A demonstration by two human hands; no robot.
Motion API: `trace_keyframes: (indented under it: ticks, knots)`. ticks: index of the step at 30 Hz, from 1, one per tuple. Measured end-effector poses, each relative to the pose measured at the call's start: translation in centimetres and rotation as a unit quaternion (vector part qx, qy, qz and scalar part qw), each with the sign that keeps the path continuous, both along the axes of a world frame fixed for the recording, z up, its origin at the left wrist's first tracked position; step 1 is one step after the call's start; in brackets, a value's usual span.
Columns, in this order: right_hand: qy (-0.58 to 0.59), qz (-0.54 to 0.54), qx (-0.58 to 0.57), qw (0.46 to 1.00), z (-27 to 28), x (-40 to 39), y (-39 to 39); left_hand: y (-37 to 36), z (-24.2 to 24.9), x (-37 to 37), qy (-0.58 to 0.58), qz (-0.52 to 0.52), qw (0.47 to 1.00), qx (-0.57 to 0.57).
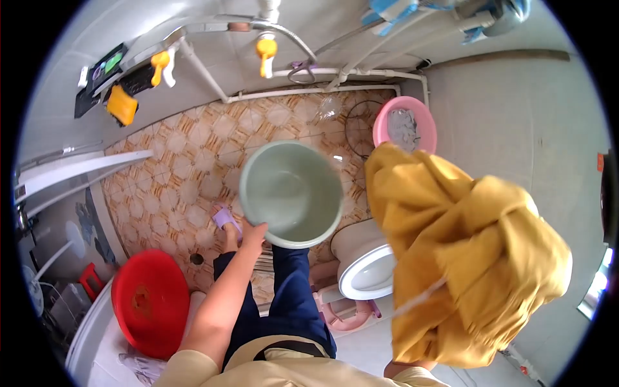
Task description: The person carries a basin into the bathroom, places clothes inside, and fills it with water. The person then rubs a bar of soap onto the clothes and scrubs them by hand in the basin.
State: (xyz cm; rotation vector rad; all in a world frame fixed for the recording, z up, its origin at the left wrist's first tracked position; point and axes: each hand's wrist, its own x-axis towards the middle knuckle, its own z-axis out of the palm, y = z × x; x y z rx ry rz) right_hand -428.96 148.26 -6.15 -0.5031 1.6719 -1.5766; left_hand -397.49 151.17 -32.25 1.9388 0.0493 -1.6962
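My left hand (255,235) grips the near-left rim of a pale green plastic basin (293,193), with its thumb over the edge. The basin is held up in front of my legs and I see nothing inside it. To the right, a large bunched yellow cloth (471,258), perhaps a garment, hangs raised, with a thin white string across it. My right forearm goes in beneath the cloth, which hides my right hand; the bundle is lifted on that side, though its edges are slightly blurred.
A pink basin (422,122) holding grey cloth stands by the far wall. The white toilet (361,277) is partly behind the yellow cloth. A red basin (164,303) leans at lower left. Pipes with yellow-handled taps (265,55) run along the wall. A drain hole (196,258) is in the tiled floor.
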Motion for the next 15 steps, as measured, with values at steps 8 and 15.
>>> trace_keyframes:
  ticks: [8, 15]
  knots:
    - [-0.038, 0.115, 0.249, 0.961, -13.8, 1.9, 5.2, 2.3, 0.1, -1.1, 0.123, 0.018, 0.992, -0.035]
    - [0.108, 0.386, 0.095, 0.911, -20.3, 10.4, -4.2, 6.4, -0.2, 5.2, 0.147, 0.053, 0.986, -0.062]
